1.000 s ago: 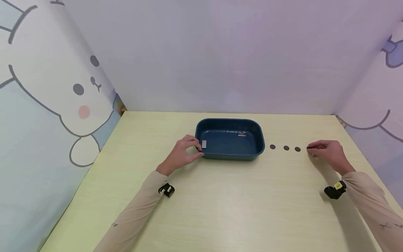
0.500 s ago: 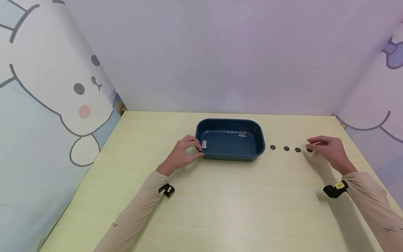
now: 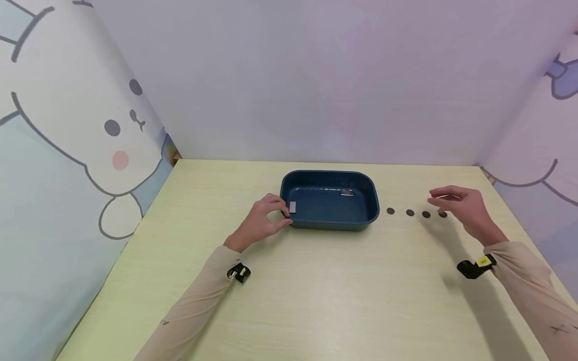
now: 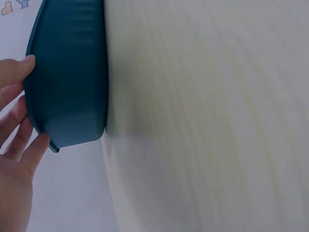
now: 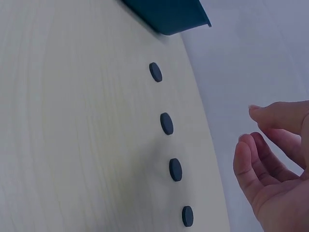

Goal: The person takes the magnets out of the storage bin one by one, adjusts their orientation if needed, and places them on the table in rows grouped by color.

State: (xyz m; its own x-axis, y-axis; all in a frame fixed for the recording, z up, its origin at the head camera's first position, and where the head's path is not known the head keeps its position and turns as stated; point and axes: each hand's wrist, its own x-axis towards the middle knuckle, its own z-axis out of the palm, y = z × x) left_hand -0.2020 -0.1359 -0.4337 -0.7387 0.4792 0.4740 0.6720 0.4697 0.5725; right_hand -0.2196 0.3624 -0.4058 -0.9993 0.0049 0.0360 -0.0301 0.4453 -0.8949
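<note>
My left hand (image 3: pixel 262 220) holds the near left corner of a dark blue plastic basin (image 3: pixel 329 225), thumb and fingers at its rim. The left wrist view shows the fingertips (image 4: pixel 30 65) against the rim of the basin (image 4: pixel 67 72). My right hand (image 3: pixel 462 208) hovers over the right end of a row of small black discs (image 3: pixel 426 214), with nothing between its loosely bent fingers. In the right wrist view, a gap shows between thumb and fingertips, and several discs (image 5: pixel 166 123) lie flat in a line leading to the basin.
Inside the basin are two small silvery rectangles, one near the left wall (image 3: pixel 292 207) and one by the back wall (image 3: pixel 346 192). The pale wooden table (image 3: pixel 343 301) ends at a light curtain (image 3: pixel 316 90) behind. Printed cloth (image 3: pixel 81 150) stands along the left side.
My right hand has let go of the rightmost disc, lifted off it and shifted slightly left. The disc stays on the table. The left hand and basin have not moved.
</note>
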